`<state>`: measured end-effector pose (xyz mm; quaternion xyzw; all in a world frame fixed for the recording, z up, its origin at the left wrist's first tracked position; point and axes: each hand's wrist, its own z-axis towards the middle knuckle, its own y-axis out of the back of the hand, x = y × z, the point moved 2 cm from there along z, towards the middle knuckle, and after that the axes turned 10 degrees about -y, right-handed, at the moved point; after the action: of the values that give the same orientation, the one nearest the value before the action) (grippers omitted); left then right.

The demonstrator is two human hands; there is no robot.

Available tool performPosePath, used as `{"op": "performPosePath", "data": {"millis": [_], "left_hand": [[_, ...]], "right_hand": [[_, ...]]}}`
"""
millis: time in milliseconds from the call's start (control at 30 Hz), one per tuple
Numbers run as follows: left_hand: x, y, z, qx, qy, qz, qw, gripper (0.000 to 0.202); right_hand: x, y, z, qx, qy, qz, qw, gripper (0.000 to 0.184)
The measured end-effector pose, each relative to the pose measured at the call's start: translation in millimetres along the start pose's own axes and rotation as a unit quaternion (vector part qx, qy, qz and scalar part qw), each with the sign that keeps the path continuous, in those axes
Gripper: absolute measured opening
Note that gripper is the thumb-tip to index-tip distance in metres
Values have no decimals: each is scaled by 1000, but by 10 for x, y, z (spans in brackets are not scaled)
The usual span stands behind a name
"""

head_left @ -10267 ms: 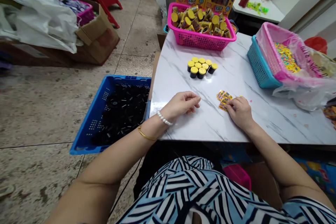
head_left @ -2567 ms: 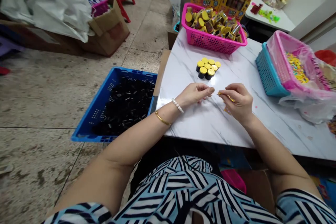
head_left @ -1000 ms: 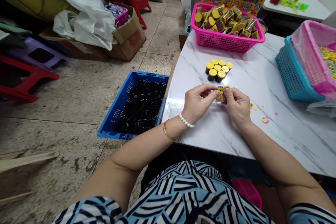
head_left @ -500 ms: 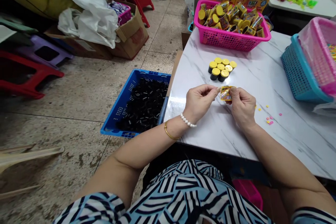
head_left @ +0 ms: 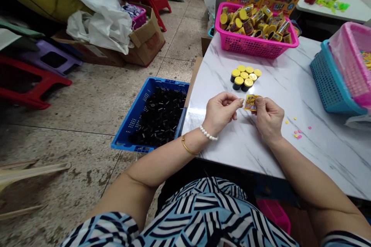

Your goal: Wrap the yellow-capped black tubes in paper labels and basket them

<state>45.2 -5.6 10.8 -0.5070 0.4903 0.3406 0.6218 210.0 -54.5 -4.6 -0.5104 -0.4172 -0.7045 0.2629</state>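
Over the white marbled table [head_left: 290,81], my right hand [head_left: 268,117] pinches a small yellow printed label [head_left: 250,102] between thumb and fingers. Close to the label's left edge is my left hand [head_left: 222,112], thumb and forefinger pressed together. A slight gap shows between those fingertips and the label; whether they hold anything I cannot make out. Just beyond both hands stands a tight cluster of small black jars with yellow lids [head_left: 238,81], all upright.
A pink basket [head_left: 257,48] of label-wrapped jars stands at the table's back. Blue and pink baskets [head_left: 330,81] sit at the right. Tiny coloured pieces [head_left: 298,136] lie right of my hands. Left of the table is a blue crate [head_left: 127,125] of black jars.
My left fingertips have come slightly away from the label, which stays in my right hand. The label's face is tilted a little differently.
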Motion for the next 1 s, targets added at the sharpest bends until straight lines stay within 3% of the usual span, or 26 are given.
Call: {"op": "performPosePath", "data": {"millis": [133, 300, 367, 467, 600, 667, 767, 867, 933, 1000], "left_hand": [[28, -16, -5, 30, -27, 29, 999, 34], [40, -27, 2, 42, -30, 2, 999, 32], [33, -4, 20, 40, -12, -2, 999, 31], [54, 32, 55, 65, 69, -27, 995, 30], [95, 64, 104, 89, 152, -54, 983, 24], [95, 79, 131, 79, 157, -63, 982, 21], [74, 98, 166, 72, 144, -100, 982, 20], [60, 122, 195, 74, 139, -123, 980, 23], [59, 141, 218, 74, 142, -136, 978, 24], [59, 159, 245, 69, 148, -160, 973, 22]], "right_hand": [[10, 4, -15, 2, 10, -9, 1000, 43], [64, -20, -60, 27, 101, -91, 990, 42], [64, -33, -74, 33, 128, -123, 984, 43], [29, -42, -56, 57, 116, -132, 983, 47], [9, -18, 171, 60, 79, -97, 990, 57], [43, -16, 367, 24, 114, -137, 984, 49], [79, -79, 644, -26, 170, -276, 946, 33], [51, -183, 802, -43, 164, -376, 911, 31], [26, -231, 838, -46, 154, -393, 905, 23], [26, -222, 838, -53, 146, -362, 919, 17]]}}
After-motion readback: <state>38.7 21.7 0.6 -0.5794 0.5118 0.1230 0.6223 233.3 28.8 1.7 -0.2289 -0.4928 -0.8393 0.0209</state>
